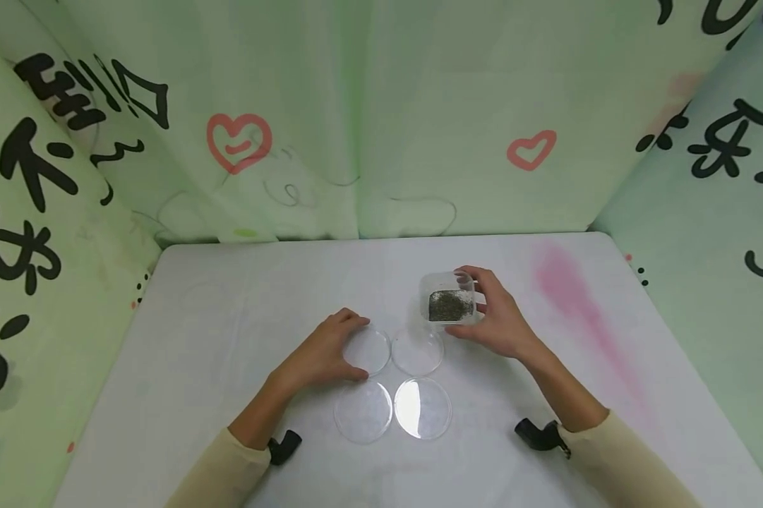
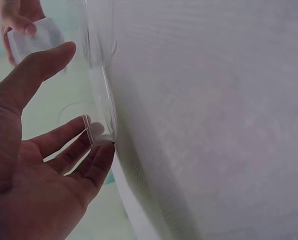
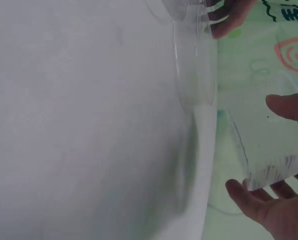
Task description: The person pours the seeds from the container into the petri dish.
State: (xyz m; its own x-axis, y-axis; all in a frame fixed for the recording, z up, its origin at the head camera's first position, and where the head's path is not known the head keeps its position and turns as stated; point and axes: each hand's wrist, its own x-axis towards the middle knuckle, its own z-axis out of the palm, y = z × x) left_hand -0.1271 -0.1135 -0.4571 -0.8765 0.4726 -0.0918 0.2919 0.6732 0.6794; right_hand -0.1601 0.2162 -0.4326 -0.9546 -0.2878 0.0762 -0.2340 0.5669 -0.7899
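Both arms point(image 1: 565, 398) reach out. The left hand point(image 1: 326, 351) is spread wide; the right hand point(image 1: 500, 315) grips with bent fingers point(image 3: 246, 200).

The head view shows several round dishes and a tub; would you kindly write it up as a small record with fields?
Surface: white tabletop
Dishes: four, clear and round, set two by two: far left dish, far right dish, near left dish, near right dish
Container: clear tub, raised above the tabletop, with dark grainy contents
Left hand: curved round the far left dish
Right hand: holds the clear tub
Backdrop: pale green cloth
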